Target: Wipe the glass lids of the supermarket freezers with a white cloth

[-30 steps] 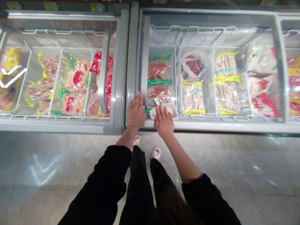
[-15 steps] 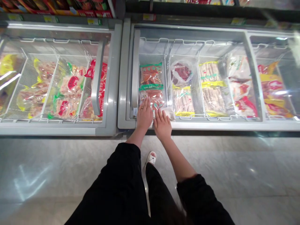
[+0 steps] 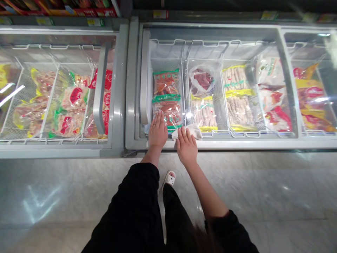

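My left hand (image 3: pixel 158 131) lies flat on the glass lid of the chest freezer, its fingers stretched out and a ring on one of them. Under my right hand (image 3: pixel 186 147) is a white cloth (image 3: pixel 196 130), held against the glass near the lid's front edge by the fingers. Beneath the glass, just past both hands, are green-edged packs of reddish meat (image 3: pixel 166 84) in a wire basket. A grey lid handle (image 3: pixel 144 77) stands to the left of my left hand.
Wire dividers separate yellow-edged packs (image 3: pixel 238 80), a clear bag of dark red meat (image 3: pixel 202 79) and other bags. Another freezer (image 3: pixel 119 88) with a grey handle (image 3: pixel 100 91) adjoins on the left. Shelves with price tags run behind. My foot in a white sandal (image 3: pixel 170 178) is on the tiled floor.
My right hand has slid a little to the right with the cloth, away from my left hand. More of the lower green-edged pack shows. The left hand stays on the glass.
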`<state>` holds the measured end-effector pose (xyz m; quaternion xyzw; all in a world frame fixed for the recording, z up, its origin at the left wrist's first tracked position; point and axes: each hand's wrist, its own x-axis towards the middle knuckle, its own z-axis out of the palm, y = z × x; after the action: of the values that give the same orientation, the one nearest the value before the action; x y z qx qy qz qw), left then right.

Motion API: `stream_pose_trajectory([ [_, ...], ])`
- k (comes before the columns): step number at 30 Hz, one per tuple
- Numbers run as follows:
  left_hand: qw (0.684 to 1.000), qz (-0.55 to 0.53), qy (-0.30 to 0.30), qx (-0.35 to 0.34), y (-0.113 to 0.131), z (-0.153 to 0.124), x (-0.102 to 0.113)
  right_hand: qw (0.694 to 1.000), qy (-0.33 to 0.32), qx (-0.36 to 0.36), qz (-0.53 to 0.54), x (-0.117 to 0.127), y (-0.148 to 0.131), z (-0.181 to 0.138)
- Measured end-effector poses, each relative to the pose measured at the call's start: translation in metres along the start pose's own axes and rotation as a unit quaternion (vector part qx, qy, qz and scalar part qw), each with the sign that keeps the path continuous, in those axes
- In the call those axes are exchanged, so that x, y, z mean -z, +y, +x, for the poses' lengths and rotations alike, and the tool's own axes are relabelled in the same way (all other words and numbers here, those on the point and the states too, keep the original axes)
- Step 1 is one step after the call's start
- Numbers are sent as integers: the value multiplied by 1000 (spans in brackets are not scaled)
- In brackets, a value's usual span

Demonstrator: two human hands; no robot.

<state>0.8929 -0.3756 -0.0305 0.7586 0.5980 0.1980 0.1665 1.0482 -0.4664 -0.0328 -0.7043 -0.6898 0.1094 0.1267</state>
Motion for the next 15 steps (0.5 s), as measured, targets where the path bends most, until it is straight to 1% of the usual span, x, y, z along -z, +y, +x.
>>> stream_pose_trajectory([
  [2,1000,0,-1,2,-1,0,-1,999,-22,27,1,0,-9,11],
  [4,1000,-1,-5,3,-2,1,-2,997,-46,61,-1,3,-11,34],
  [6,1000,-1,-9,0,-2,1,-2,996,-54,77,-7,9,-4,56],
  [8,1000,-1,-10,-1,-3,1,-2,997,-45,62,-13,13,8,65],
  [10,1000,1,-13,-1,-3,0,-2,999,-27,27,-16,13,18,56],
  [12,1000,6,-19,0,-3,0,-1,1000,-14,2,-17,11,21,36],
  [15,1000,18,-21,1,-2,0,-1,1000,-15,2,-22,8,14,8],
])
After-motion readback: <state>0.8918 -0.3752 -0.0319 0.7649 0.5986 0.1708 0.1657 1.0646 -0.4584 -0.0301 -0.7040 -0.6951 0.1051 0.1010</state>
